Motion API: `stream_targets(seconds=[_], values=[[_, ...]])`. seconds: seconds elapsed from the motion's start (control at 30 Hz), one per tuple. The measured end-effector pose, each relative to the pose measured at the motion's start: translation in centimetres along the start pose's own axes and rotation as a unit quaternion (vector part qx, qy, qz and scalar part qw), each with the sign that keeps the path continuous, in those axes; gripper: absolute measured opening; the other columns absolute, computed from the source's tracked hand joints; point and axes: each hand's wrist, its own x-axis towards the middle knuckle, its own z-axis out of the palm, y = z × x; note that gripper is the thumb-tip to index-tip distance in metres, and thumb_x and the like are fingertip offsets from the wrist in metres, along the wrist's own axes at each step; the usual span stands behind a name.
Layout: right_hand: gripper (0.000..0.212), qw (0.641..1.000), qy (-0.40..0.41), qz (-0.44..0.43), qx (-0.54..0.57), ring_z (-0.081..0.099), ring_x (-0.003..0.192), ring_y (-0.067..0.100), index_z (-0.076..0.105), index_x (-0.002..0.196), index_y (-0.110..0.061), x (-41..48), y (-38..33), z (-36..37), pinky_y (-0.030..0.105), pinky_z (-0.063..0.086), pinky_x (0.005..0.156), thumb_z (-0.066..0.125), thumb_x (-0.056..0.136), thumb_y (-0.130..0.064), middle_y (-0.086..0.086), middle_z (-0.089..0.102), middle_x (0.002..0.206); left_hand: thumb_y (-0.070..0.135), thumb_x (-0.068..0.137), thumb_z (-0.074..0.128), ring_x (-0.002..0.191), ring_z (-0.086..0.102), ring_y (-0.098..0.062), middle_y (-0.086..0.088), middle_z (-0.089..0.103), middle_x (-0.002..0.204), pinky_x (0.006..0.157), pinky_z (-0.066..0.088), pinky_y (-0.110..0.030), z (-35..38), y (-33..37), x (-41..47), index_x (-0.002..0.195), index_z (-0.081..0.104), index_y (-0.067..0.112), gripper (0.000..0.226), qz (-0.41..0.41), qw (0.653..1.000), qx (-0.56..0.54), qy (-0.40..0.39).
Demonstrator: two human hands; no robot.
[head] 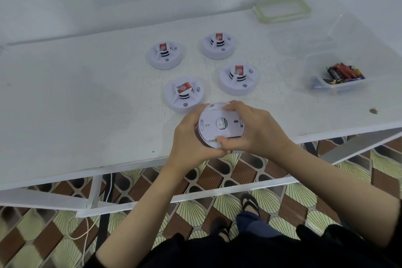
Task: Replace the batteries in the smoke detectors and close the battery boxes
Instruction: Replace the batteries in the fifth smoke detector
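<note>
Both my hands hold one round white smoke detector (219, 125) with its flat back side facing me, above the table's front edge. My left hand (188, 137) cups its left rim and underside. My right hand (253, 128) wraps its right rim, thumb pressed at the lower edge. Several more white detectors stand upright on the white table (76, 104), each with a red label on top: one just beyond my hands (184, 94), one to its right (238, 79), and two farther back (164, 55) (218, 45).
A clear plastic box (339, 81) at the right holds several loose batteries. Its green-rimmed lid (282, 10) lies at the far right corner. A small brown speck (373, 111) sits near the right front edge. Patterned floor tiles, a white cable and my sandalled feet show below.
</note>
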Motion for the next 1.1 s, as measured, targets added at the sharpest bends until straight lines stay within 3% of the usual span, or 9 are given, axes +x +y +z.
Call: stream_targets(seconds=[0.23,0.37,0.47,0.6,0.73,0.87,1.0,1.1], values=[[0.068,0.999,0.0,0.036,0.003,0.065,0.077,0.024,0.058,0.111,-0.003,-0.3,-0.1,0.2,0.025,0.048,0.057,0.07,0.062,-0.048,0.006,0.068,0.1,0.031,0.045,0.09,0.112,0.06,-0.009,0.008,0.063,0.117,0.089,0.055,-0.032,0.2,-0.5,0.1,0.127,0.056,0.019,0.089,-0.013,1.0,0.001,-0.001],[0.075,0.998,-0.017,0.054,0.015,0.065,0.091,0.023,0.052,0.123,-0.005,-0.4,-0.2,0.0,0.032,0.054,0.066,0.06,0.068,-0.056,0.003,0.066,0.114,0.039,0.048,0.088,0.118,0.057,-0.01,0.008,0.06,0.123,0.094,0.053,-0.039,0.3,-0.6,0.0,0.131,0.053,0.019,0.092,-0.017,1.0,0.0,-0.001],[0.068,0.995,-0.025,0.091,0.04,0.062,0.102,0.019,0.051,0.129,-0.013,-0.4,-0.7,-0.3,0.028,0.051,0.078,0.061,0.075,-0.053,0.0,0.06,0.126,0.037,0.053,0.09,0.126,0.05,-0.009,0.009,0.053,0.133,0.101,0.049,-0.041,0.2,-0.5,-0.2,0.14,0.043,0.025,0.1,-0.018,1.0,0.007,0.002],[0.059,0.958,-0.022,0.199,0.206,0.061,0.101,0.008,0.054,0.127,-0.024,-0.2,-1.9,-0.6,0.033,0.055,0.085,0.062,0.077,-0.055,-0.009,0.062,0.113,0.028,0.056,0.091,0.123,0.052,-0.005,0.018,0.049,0.131,0.099,0.051,-0.029,0.2,0.6,-0.3,0.142,0.033,0.029,0.104,-0.015,1.0,-0.026,-0.002],[0.055,0.905,0.004,0.26,0.336,0.058,0.112,0.009,0.055,0.122,-0.032,0.1,-2.5,-1.1,0.037,0.052,0.093,0.074,0.073,-0.047,-0.007,0.06,0.121,0.027,0.057,0.092,0.131,0.043,-0.002,0.034,0.038,0.137,0.105,0.043,-0.023,0.4,1.4,0.0,0.145,0.031,0.022,0.107,0.022,1.0,0.006,-0.003],[0.078,0.884,0.003,0.261,0.387,0.053,0.122,0.013,0.038,0.128,-0.042,0.0,-2.6,-1.7,0.039,0.049,0.097,0.083,0.065,-0.039,0.004,0.055,0.134,0.017,0.06,0.092,0.135,0.035,0.006,0.021,0.037,0.145,0.103,0.034,-0.009,0.5,2.0,0.3,0.145,0.024,0.031,0.11,0.053,0.998,0.031,-0.006],[0.071,0.857,-0.031,0.216,0.467,0.056,0.119,0.023,0.037,0.132,-0.049,-0.5,-1.9,-2.4,0.046,0.05,0.095,0.073,0.073,-0.035,0.006,0.053,0.136,0.02,0.06,0.09,0.137,0.031,0.009,0.016,0.036,0.148,0.106,0.03,-0.008,0.9,2.2,0.1,0.145,0.026,0.029,0.107,0.04,0.999,0.022,-0.024],[0.062,0.825,-0.03,0.204,0.526,0.066,0.102,0.023,0.044,0.134,-0.036,-1.0,-1.6,-2.5,0.034,0.055,0.079,0.066,0.079,-0.018,0.003,0.068,0.113,0.027,0.057,0.091,0.126,0.028,0.025,0.028,0.032,0.139,0.097,0.027,0.002,1.3,1.9,-0.1,0.148,0.026,0.019,0.113,0.007,0.999,0.012,-0.044]])
